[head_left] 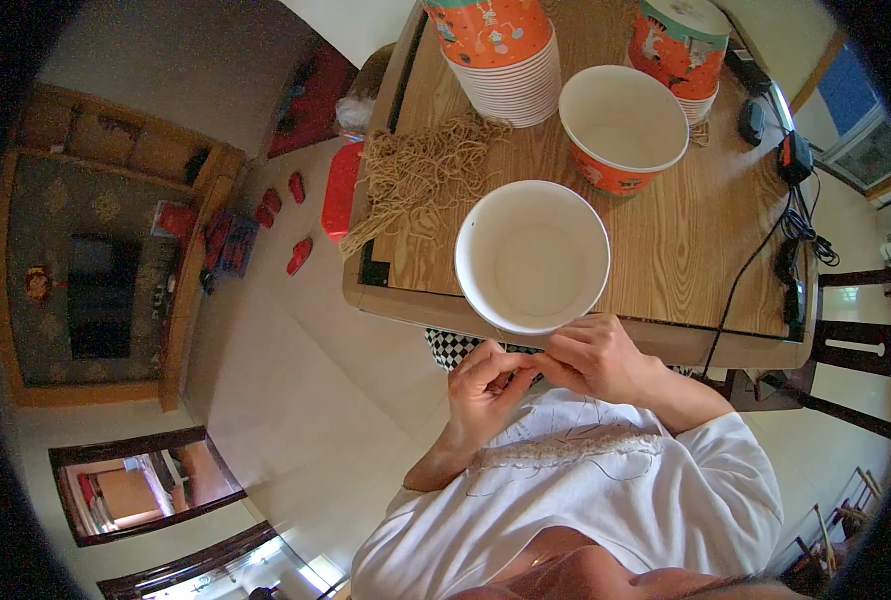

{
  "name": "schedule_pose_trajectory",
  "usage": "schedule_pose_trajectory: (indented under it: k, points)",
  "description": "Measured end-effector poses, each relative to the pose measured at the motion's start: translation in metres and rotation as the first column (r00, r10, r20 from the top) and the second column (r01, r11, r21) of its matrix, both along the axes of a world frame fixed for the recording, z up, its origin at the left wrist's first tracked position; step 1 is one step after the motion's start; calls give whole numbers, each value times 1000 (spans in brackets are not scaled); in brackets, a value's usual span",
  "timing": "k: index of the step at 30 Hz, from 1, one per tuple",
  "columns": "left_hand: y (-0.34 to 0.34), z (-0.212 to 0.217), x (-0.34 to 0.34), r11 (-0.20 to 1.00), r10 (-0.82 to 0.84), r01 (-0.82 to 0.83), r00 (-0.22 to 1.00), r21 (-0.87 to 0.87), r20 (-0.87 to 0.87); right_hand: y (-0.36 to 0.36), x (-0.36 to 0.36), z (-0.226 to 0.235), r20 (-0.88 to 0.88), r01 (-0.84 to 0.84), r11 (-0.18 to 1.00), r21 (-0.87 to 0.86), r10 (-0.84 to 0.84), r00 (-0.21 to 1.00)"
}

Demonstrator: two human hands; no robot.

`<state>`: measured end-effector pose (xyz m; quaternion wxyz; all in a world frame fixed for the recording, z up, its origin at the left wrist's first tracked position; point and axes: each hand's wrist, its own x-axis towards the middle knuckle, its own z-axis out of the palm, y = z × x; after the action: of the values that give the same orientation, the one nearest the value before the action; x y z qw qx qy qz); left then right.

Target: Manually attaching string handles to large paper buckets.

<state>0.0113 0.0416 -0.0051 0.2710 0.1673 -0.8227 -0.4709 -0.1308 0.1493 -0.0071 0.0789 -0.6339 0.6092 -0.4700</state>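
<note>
My left hand (485, 385) and my right hand (597, 358) meet in front of my chest, at the near edge of the table. Fingers of both are pinched together, fingertip to fingertip. Whatever they hold is hidden or too small to make out. Just beyond them a round paper bucket (533, 258) with a white inside stands at the table's edge, its mouth toward me. A small dark dot shows on its inner wall, near the left rim. My right hand is close to the bucket's near rim; I cannot tell whether it touches.
On the wooden table (665, 270) lies a heap of tan strings (430, 170). Behind stand another paper bucket (625, 125), a tall stack of orange-and-white buckets (505, 75) and an upturned stack (680, 50). Black cables (800, 215) run along the right edge. A red stool (342, 190) is left.
</note>
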Motion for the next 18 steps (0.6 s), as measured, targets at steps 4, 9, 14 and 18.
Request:
schedule_pose_trajectory:
  k: [4, 9, 14, 18]
  points:
    - [2, 2, 1, 1000, 24, -24, 999, 3, 34, -19, -25, 31, -190, 49, 997, 65, -35, 981]
    - [3, 11, 3, 996, 85, -85, 996, 10, 5, -92, -93, 45, -503, 108, 994, 33, -77, 861]
    - [-34, 18, 10, 945, 299, -317, 937, -82, -179, -118, -126, 13, -318, 35, 919, 392, 100, 943]
    - [-73, 39, 21, 871, 367, -402, 915, -282, -170, -82, -118, 14, -336, 243, 844, 478, -80, 939]
